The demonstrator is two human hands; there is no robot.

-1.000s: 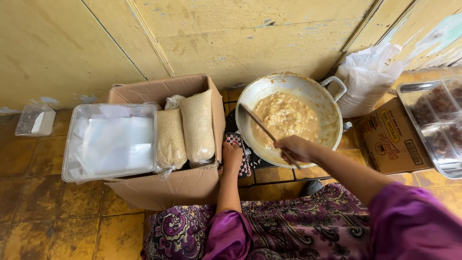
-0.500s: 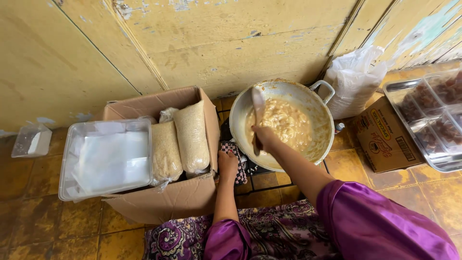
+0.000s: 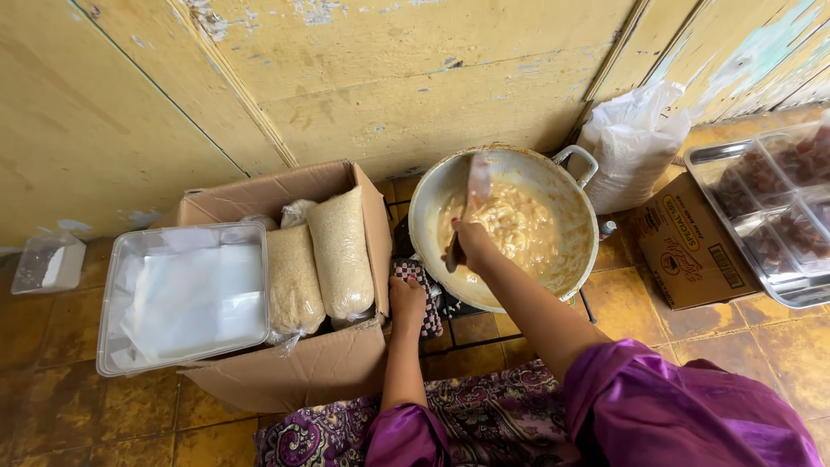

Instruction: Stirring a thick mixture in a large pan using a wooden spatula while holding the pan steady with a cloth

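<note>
A large metal pan of pale tan batter sits on a burner on the tiled floor. My right hand grips a wooden spatula whose blade stands in the batter near the pan's far left side. My left hand presses a checkered cloth against the pan's near left rim. Both sleeves are purple.
A cardboard box to the left holds bags of grain and a clear plastic tub. A white plastic bag, a smaller carton and a metal tray of dark pieces lie to the right. A yellow wooden wall runs behind.
My right hand has swept the spatula from the pan's near right edge across to its left side, now held more upright. My left hand stays on the cloth.
</note>
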